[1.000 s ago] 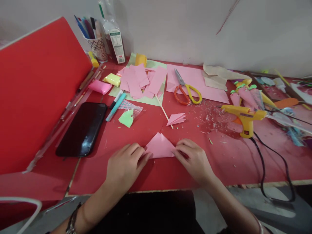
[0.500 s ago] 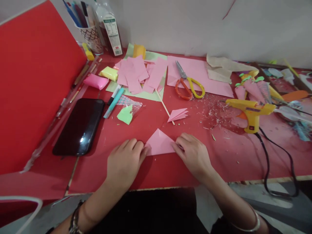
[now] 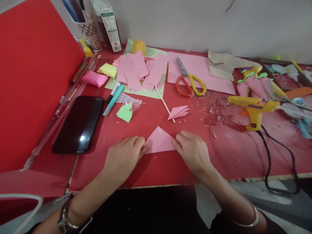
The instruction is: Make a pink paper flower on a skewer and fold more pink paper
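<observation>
A pink paper folded into a triangle lies on the red table with its point facing away from me. My left hand pinches its left corner between thumb and curled fingers. At the opposite corner, my right hand grips the paper the same way, thumb laid along the edge. Both outer corners are hidden by my fingers. Just beyond the triangle sit a small pleated pink paper piece and a thin wooden stick.
Scissors rest on a pink sheet at the back. Cut pink strips are piled beside them. A yellow glue gun with a black cord stands right, near scattered shavings. A black phone lies left, close to markers.
My left hand has shifted slightly left and turned, its wrist swinging outward. The right hand stays at its corner. The whole view has moved a little.
</observation>
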`<state>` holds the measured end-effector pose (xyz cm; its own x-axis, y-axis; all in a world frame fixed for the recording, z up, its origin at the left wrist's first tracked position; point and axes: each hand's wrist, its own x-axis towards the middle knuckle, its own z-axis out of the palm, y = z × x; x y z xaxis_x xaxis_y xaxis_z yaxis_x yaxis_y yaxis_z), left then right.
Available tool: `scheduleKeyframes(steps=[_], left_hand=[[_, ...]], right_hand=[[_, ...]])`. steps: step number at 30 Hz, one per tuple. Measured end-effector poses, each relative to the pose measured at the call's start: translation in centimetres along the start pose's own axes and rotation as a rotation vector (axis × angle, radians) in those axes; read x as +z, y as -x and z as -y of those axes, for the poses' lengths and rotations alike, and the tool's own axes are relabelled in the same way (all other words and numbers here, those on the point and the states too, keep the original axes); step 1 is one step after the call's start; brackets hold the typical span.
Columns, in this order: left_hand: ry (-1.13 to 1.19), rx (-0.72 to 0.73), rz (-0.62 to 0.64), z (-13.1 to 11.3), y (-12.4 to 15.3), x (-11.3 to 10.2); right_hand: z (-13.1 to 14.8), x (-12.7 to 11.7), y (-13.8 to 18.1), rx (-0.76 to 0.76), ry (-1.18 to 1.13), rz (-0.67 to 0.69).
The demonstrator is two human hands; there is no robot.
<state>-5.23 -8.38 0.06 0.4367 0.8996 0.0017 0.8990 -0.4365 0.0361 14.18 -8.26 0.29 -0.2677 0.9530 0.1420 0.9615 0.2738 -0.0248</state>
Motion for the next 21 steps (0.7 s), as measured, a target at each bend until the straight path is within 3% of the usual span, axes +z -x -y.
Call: scheduleKeyframes(steps=[2,5,9,16,21], left_hand=[[-0.012,0.102,-0.042,0.8,-0.1,0.2],[-0.013,0.369,-0.111,2.2,-0.9,0.3],[0.014,0.639,0.030,3.9,-2.9,0.1],[0.122,0.740,0.290,5.7,-5.2,-0.8],[0.185,0.773,0.376,6.3,-6.1,-1.5]], right_hand=[[0.1,0.0,0.0,0.007,0.005,0.003],[0.2,-0.1,-0.1,0.017,0.014,0.016],[0.5,-0.5,-0.2,0.060,0.029,0.084],[0.8,-0.9,-0.5,0.094,0.032,0.160],[0.4,-0.5,-0.2,0.034,0.033,0.038]])
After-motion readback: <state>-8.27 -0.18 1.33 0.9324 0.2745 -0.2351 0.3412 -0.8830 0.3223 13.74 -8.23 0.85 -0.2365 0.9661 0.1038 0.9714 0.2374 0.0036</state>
